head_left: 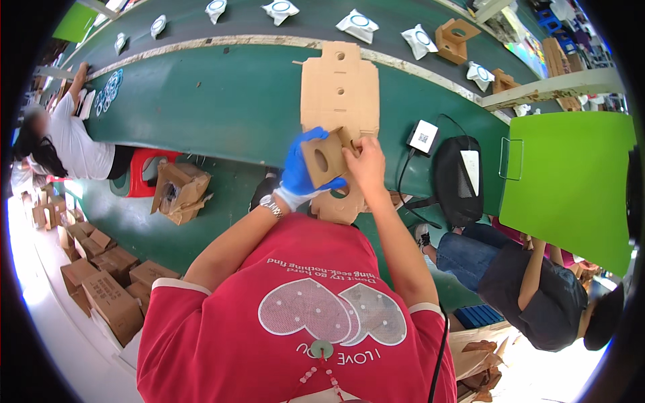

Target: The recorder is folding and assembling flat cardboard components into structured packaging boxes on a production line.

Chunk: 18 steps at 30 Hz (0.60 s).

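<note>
My left hand (295, 169), in a blue glove, is closed round a small brown cardboard box (330, 152) with an oval hole in its front panel. My bare right hand (367, 165) pinches the box's right edge, where a flap stands up; its fingertips are partly hidden. Just beyond the hands, flat die-cut cardboard blanks (340, 75) with round holes and slits lie on the green workbench (201, 101). Another cardboard blank (332, 209) shows below the hands, against my red shirt.
A conveyor belt (306, 30) beyond the bench carries several white bagged items (357, 25) with blue rings and an open cardboard box (455, 40). Right: a white cabled box (423, 136), black mesh bag (458, 181), green board (571, 181). Co-workers sit left and right; cartons (111, 302) stand lower left.
</note>
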Each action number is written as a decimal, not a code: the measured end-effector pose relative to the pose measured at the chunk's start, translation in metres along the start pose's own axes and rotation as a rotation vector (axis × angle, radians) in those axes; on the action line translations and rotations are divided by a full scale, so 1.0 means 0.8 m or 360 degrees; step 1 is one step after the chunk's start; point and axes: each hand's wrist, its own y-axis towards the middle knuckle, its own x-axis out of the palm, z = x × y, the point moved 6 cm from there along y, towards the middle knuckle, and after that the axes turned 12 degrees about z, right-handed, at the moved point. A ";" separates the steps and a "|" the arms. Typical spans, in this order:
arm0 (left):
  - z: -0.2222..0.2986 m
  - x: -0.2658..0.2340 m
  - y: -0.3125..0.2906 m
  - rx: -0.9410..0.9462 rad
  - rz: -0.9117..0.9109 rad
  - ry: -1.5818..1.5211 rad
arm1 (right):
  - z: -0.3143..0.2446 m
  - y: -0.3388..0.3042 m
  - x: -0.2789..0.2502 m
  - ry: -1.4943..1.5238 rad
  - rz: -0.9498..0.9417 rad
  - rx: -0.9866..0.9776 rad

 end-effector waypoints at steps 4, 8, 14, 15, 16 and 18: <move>0.006 0.006 0.009 -0.0135 0.0078 -0.0050 | -0.004 0.002 0.009 -0.0105 -0.0071 -0.0118; 0.022 0.000 0.012 -0.0112 0.0061 -0.0027 | -0.017 0.001 0.010 -0.0191 -0.0086 -0.0220; 0.021 -0.023 0.003 -0.0097 -0.0301 0.0091 | -0.017 0.006 0.025 -0.0139 -0.0215 -0.0373; 0.013 -0.029 0.010 -0.0086 -0.0317 0.0091 | -0.017 0.011 0.024 -0.0135 -0.0202 -0.0359; 0.003 -0.032 0.021 -0.0293 -0.0400 -0.0096 | -0.017 0.013 0.025 -0.0091 -0.0267 -0.0381; -0.013 -0.022 0.045 -0.0383 -0.0628 -0.0370 | -0.022 0.016 0.028 -0.0049 -0.0309 -0.0397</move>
